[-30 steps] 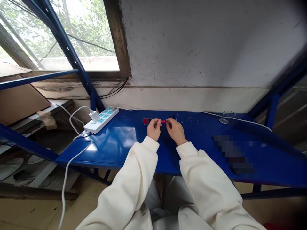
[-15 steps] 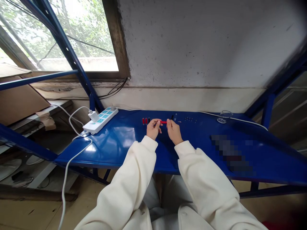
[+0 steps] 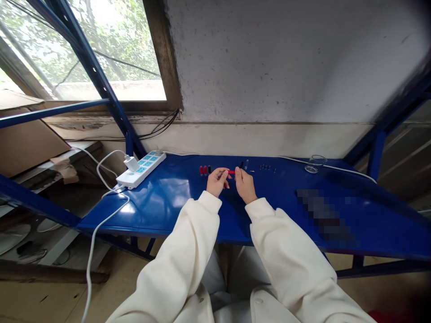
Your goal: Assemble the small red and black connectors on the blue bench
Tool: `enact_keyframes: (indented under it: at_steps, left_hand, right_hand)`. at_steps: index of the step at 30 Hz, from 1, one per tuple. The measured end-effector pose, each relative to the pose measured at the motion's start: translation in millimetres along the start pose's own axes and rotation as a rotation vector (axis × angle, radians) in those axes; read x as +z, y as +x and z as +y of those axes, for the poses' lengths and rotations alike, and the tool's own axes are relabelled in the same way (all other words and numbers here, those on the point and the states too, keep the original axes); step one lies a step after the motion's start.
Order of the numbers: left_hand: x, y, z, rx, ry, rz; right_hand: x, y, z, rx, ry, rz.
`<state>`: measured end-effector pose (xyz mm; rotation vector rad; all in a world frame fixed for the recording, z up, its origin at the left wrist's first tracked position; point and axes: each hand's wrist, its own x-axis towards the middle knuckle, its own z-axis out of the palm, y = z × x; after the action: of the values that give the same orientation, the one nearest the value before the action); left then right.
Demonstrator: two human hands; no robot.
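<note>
My left hand (image 3: 217, 181) and my right hand (image 3: 244, 184) meet over the far middle of a blue metal shelf (image 3: 175, 202). Between their pinched fingertips they hold a small red tube-shaped part (image 3: 230, 172). Just left of the hands stand three small red and black parts (image 3: 205, 170) in a row. To the right lie a black part and a pale one (image 3: 244, 164), then a row of several tiny dark pieces (image 3: 266, 168). Both arms wear white sleeves.
A white power strip (image 3: 141, 168) with a plugged charger and white cable lies at the shelf's left back corner. A small glass dish (image 3: 314, 163) sits at the back right. Blue rack posts (image 3: 101, 76) rise on both sides. A grey wall and a window stand behind.
Both hands have stayed almost in place with the red part between them; the fingers have shifted slightly closer together. The camera view has moved a little.
</note>
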<state>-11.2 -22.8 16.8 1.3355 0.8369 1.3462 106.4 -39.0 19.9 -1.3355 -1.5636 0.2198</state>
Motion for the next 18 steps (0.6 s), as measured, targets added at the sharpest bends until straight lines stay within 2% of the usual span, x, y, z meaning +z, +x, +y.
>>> enact_keyframes:
  at_steps: [11,18]
  left_hand:
    - [0.6,0.6,0.4,-0.018,-0.031,0.036]
    - [-6.9,4.0,1.1,-0.023,-0.105,0.177]
  right_hand:
    - [-1.5,-1.0,0.1,-0.005,-0.015,-0.016]
    - [-6.9,0.6,2.1,0.077,0.080,0.086]
